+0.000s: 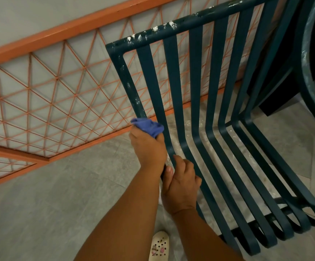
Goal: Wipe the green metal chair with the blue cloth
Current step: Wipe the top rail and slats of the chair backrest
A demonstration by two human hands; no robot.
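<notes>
Right hand [181,183] holds the green chair [196,113] steady, left hand [148,146] grips the blue cloth [147,127] on its side bar, and white spots above still need wiping.

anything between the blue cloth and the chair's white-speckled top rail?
Head view: only the green metal chair's bare left frame post, faintly flecked, from blue cloth to top rail.
</notes>
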